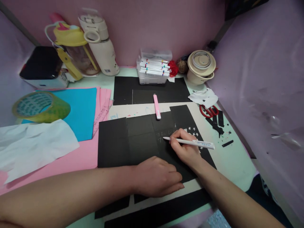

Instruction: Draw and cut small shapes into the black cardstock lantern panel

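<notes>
Head view:
1. One right hand (185, 150) is clenched around one white pen (190, 142), whose tip touches the black sheet (114, 142) just left of the grip.
2. One left hand (156, 175) holds nothing and lies palm-down on that sheet, just nearer than the grip.
3. One pink pen-shaped tool (157, 106) lies beyond the grip, and one pair of red scissors (209, 110) lies beyond-right.
4. Two bottles stand far beyond-left: a yellow bottle (71, 47) and a cream bottle (102, 44).

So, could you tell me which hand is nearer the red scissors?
Right. The right hand, holding a white pen, sits below-left of the scissors; the left hand lies farther, on the black paper.
</notes>
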Available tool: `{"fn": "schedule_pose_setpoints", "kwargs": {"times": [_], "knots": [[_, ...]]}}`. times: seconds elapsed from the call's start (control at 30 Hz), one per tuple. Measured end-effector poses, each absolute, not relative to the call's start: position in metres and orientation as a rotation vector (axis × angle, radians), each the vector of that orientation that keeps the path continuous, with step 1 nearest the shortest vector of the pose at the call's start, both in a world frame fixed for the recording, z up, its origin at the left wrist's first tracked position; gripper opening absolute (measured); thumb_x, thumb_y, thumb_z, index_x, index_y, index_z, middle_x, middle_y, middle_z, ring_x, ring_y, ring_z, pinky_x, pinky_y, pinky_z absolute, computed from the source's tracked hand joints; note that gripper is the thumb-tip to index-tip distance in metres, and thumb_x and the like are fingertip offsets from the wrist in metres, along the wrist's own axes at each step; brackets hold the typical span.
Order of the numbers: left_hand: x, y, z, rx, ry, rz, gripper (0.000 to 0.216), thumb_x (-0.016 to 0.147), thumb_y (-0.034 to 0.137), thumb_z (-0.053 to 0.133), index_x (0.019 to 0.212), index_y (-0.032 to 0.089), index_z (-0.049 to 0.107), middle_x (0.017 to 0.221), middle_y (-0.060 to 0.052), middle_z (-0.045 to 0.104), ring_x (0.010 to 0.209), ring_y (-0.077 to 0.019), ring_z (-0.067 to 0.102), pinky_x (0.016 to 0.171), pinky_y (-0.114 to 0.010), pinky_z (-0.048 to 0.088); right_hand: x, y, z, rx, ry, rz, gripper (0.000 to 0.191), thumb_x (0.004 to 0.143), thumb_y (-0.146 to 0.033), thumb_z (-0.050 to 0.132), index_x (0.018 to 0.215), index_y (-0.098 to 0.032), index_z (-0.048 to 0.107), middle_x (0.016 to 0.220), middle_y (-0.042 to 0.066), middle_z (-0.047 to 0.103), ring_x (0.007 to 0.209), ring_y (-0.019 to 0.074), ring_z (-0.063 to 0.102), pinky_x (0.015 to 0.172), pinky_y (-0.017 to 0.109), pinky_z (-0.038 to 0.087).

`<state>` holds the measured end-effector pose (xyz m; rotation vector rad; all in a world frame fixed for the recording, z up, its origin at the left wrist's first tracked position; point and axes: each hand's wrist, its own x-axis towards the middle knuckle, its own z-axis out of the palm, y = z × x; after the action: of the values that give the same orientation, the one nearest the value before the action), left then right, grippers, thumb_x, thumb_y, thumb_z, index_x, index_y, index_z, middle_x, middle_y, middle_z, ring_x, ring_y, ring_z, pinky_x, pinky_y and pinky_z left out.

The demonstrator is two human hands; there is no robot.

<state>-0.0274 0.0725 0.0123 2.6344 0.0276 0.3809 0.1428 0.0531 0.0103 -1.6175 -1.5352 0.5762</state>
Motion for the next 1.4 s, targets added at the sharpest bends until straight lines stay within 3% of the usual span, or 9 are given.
{"fn": "schedule_pose_setpoints", "kwargs": {"times": [0.43, 0.97, 1.4], "knots": [[-0.0266, 0.0733, 0.0114, 2.613, 0.005, 0.394, 0.035, 0.101, 0.035, 0.034, 0.089, 0.018, 0.062, 0.067, 0.001, 0.061, 0.058, -0.0132, 0.057, 0.051, -0.028, 0.039, 0.1446, 0.0537, 0.0069, -1.588, -1.495, 0.599, 0.021, 0.079, -0.014, 0.053, 0.064, -0.022, 0.042, 0.062, -0.003, 0.053, 0.055, 0.0122, 0.048, 0.055, 0.027, 0.037], [-0.0273, 0.0721, 0.0103, 2.621, 0.022, 0.376, 0.036, 0.1, 0.037, 0.036, 0.085, 0.018, 0.064, 0.066, 0.002, 0.06, 0.057, -0.013, 0.056, 0.051, -0.029, 0.039, 0.1446, 0.0507, 0.0091, -1.566, -1.527, 0.662, 0.018, 0.081, -0.016, 0.054, 0.065, -0.022, 0.048, 0.064, -0.002, 0.06, 0.057, 0.0129, 0.054, 0.056, 0.027, 0.041], [-0.0271, 0.0716, 0.0109, 2.624, 0.024, 0.374, 0.037, 0.1, 0.037, 0.034, 0.087, 0.019, 0.064, 0.067, 0.002, 0.06, 0.058, -0.0132, 0.055, 0.052, -0.028, 0.04, 0.1438, 0.0513, 0.0085, -1.582, -1.543, 0.575, 0.02, 0.08, -0.015, 0.054, 0.064, -0.022, 0.045, 0.062, -0.002, 0.056, 0.055, 0.0123, 0.051, 0.055, 0.027, 0.04]]}}
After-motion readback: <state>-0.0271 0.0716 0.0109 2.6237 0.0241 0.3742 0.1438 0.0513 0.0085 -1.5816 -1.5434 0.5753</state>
